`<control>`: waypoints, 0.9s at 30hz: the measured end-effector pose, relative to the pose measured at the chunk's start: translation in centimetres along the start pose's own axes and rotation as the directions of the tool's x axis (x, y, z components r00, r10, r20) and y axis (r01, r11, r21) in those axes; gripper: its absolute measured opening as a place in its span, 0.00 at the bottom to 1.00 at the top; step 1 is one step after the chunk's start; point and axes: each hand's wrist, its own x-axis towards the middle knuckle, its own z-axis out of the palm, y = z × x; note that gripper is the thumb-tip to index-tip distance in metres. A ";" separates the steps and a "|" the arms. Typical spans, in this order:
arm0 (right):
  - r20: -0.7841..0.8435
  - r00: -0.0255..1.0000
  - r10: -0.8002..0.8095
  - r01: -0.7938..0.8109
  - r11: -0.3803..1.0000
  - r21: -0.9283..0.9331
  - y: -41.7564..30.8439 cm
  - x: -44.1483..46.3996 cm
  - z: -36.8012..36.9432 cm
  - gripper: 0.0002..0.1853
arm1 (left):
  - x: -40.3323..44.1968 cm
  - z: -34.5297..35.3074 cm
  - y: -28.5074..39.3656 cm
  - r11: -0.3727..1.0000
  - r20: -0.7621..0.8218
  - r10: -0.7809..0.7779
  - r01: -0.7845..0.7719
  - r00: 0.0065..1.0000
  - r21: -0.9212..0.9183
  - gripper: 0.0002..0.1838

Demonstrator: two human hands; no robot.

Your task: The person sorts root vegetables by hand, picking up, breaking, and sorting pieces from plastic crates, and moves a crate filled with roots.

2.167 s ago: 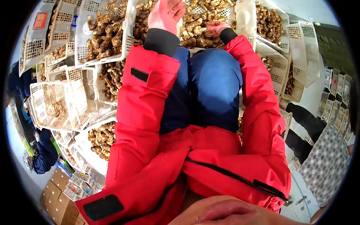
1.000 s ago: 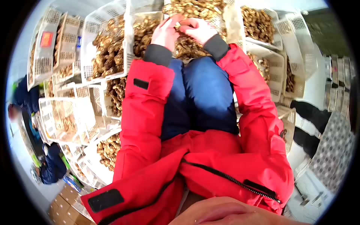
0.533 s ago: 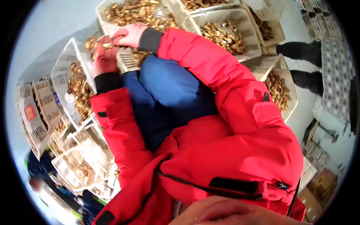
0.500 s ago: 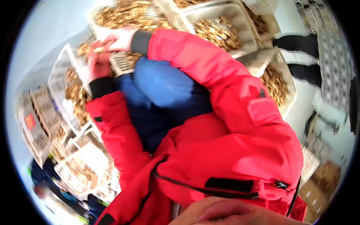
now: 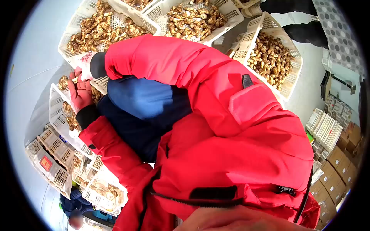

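My left hand shows the red palm of a work glove, its fingers curled around a brown-capped mushroom. A pale bit of the stem shows between both hands. My right hand, in a glove with a white, red-marked back, meets the left fingertips. Its fingers are bent in a pinch, and what lies in them is hidden. Below the hands, a white plastic crate holds more mushrooms. Just above my right hand is a larger crate with mushrooms spread inside.
More mushroom crates stand at the top and right. Stacked crates are at lower left, near another person. Cardboard boxes are piled at lower right. Dark-clad legs show at upper right. My blue-trousered knees are beside the hands.
The view has shifted and grown sharper. Both hands now appear lower and further left. They stay close together, with the left palm more exposed.
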 end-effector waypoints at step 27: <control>0.341 0.937 0.073 -0.262 0.794 0.549 -0.4 -0.4 0.3 0.14 | 0.4 -3.1 -1.3 0.970 0.131 0.067 -0.034 0.989 -0.240 0.21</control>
